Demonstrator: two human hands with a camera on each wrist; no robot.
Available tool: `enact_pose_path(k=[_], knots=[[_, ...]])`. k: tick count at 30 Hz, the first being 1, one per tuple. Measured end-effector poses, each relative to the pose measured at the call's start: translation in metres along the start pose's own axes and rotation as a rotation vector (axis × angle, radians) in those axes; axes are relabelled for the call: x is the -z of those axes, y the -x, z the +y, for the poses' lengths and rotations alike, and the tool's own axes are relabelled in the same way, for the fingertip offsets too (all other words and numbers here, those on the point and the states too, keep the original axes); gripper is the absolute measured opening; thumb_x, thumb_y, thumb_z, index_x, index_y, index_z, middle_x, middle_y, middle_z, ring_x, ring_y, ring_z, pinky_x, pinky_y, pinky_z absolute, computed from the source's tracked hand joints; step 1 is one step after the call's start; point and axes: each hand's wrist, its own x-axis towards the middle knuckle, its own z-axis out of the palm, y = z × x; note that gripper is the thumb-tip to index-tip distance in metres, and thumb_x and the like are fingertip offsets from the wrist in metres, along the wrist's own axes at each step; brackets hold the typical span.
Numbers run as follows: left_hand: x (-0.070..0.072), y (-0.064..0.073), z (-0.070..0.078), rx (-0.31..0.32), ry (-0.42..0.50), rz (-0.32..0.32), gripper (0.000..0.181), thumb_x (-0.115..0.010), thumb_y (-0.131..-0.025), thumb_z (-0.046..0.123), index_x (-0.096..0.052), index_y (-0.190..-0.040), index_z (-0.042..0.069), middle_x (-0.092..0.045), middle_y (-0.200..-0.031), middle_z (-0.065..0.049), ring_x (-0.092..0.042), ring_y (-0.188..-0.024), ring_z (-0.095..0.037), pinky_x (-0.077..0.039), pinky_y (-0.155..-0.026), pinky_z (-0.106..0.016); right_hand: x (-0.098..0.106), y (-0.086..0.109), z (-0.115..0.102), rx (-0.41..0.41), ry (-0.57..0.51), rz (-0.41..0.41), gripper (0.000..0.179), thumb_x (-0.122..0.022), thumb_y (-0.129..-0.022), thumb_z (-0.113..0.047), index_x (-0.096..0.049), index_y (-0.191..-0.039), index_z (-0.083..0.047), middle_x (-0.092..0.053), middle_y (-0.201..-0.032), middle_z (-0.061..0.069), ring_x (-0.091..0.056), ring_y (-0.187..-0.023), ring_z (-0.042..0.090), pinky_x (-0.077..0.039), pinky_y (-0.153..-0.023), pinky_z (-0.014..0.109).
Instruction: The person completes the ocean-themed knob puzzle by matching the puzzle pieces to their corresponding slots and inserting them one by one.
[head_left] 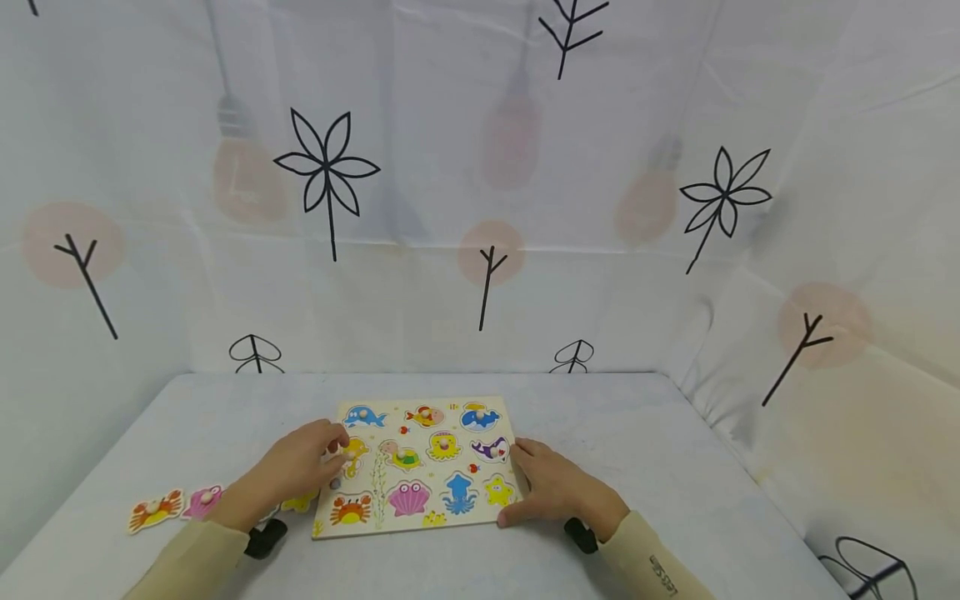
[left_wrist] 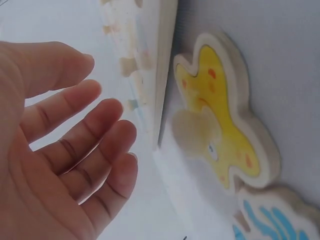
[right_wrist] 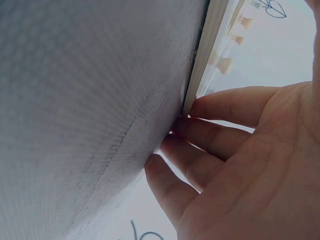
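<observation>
A wooden puzzle board (head_left: pixel 397 523) with sea animals lies flat on the table. My left hand (head_left: pixel 303 458) hovers over its left edge, beside the yellow seahorse (head_left: pixel 355 455). In the left wrist view, that hand's fingers are loosely bent with nothing between them. A yellow starfish piece (left_wrist: pixel 220 95) with a round knob lies beside the board, a blue-striped piece (left_wrist: pixel 280 222) next to it. My right hand (head_left: pixel 558 483) rests at the board's right edge; in the right wrist view its fingertips touch the board's side (right_wrist: pixel 204 60) and the table, fingers fairly straight.
Left of the board, a crab piece (head_left: pixel 156 510) and a pink shell piece (head_left: pixel 202 502) lie on the white table (head_left: pixel 600 417); my left forearm partly hides the other loose pieces. Printed white cloth (head_left: pixel 420 317) hangs around the table's back and sides.
</observation>
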Motion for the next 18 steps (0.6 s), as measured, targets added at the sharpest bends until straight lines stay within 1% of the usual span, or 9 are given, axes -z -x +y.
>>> enact_pose_path(k=[4, 8, 13, 18], knots=[[0.003, 0.009, -0.001, -0.009, -0.026, 0.004, 0.015, -0.068, -0.084, 0.023, -0.063, -0.097, 0.018, -0.051, -0.084, 0.005, -0.046, -0.074, -0.013, -0.042, -0.067, -0.033, 0.001, 0.000, -0.001, 0.005, -0.004, -0.002, 0.116, -0.073, -0.058, -0.073, -0.036, -0.146, -0.006, -0.031, -0.151, 0.012, -0.031, -0.137, 0.032, -0.029, -0.107, 0.051], [0.006, 0.017, -0.003, 0.004, -0.027, -0.015, 0.014, -0.069, -0.084, 0.023, -0.061, -0.094, 0.018, -0.051, -0.084, 0.004, -0.046, -0.073, -0.013, -0.041, -0.065, -0.033, 0.001, 0.000, -0.001, 0.002, -0.010, -0.001, 0.116, -0.072, -0.058, -0.073, -0.036, -0.146, -0.006, -0.031, -0.151, 0.011, -0.031, -0.137, 0.032, -0.029, -0.107, 0.052], [0.004, 0.024, -0.007, 0.010, -0.029, -0.026, 0.014, -0.070, -0.082, 0.022, -0.061, -0.091, 0.018, -0.051, -0.082, 0.004, -0.045, -0.071, -0.014, -0.041, -0.063, -0.032, 0.000, -0.001, 0.000, 0.004, -0.005, 0.005, 0.115, -0.072, -0.059, -0.073, -0.036, -0.146, -0.007, -0.031, -0.151, 0.011, -0.031, -0.136, 0.032, -0.029, -0.107, 0.052], [0.002, 0.030, -0.010, 0.003, -0.028, -0.014, 0.013, -0.069, -0.081, 0.020, -0.061, -0.089, 0.017, -0.050, -0.080, 0.004, -0.045, -0.068, -0.013, -0.040, -0.060, -0.032, 0.000, -0.001, 0.000, 0.006, 0.000, 0.004, 0.116, -0.072, -0.058, -0.073, -0.037, -0.146, -0.007, -0.031, -0.151, 0.012, -0.031, -0.137, 0.032, -0.029, -0.107, 0.051]])
